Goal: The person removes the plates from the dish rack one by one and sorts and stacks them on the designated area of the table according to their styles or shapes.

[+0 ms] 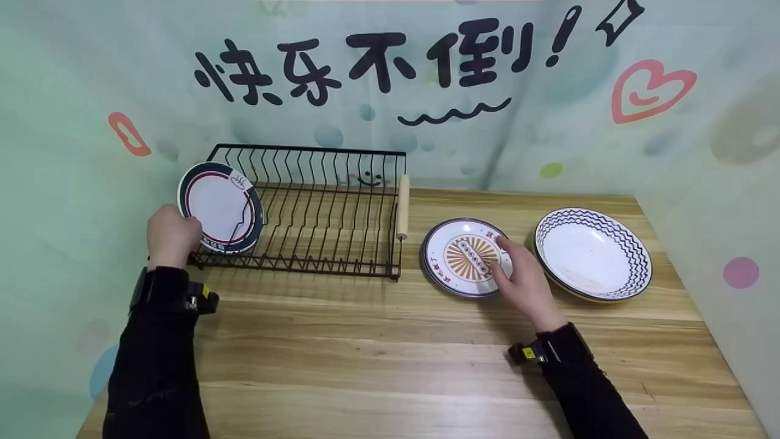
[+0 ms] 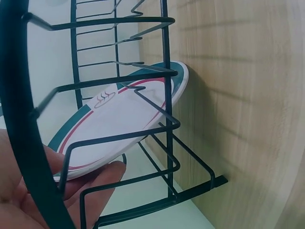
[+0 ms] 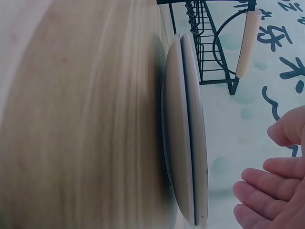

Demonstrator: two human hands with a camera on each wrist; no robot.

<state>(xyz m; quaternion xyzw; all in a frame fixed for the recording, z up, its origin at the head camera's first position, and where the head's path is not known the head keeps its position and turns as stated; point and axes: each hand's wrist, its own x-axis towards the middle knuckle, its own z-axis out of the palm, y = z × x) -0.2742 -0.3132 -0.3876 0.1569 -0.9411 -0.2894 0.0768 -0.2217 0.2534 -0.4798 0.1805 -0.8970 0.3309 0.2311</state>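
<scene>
A white plate with a dark blue and red rim [image 1: 220,207] stands on edge in the left end of a black wire dish rack [image 1: 323,213]. My left hand [image 1: 173,235] grips its left rim. In the left wrist view, fingers [image 2: 97,180] curl under that plate [image 2: 119,117] between the rack wires [image 2: 167,119]. My right hand [image 1: 518,274] hovers with relaxed fingers over the right edge of a sunburst plate [image 1: 464,256], which lies flat on the table. In the right wrist view this is a stack of two plates [image 3: 187,138], and the fingers [image 3: 267,188] are just off it.
A larger plate with a zigzag rim [image 1: 594,253] lies at the right, near the wall. The rack has a wooden handle [image 1: 403,206] on its right side and many free slots. The wooden table [image 1: 378,353] runs toward me; a printed backdrop closes the back and sides.
</scene>
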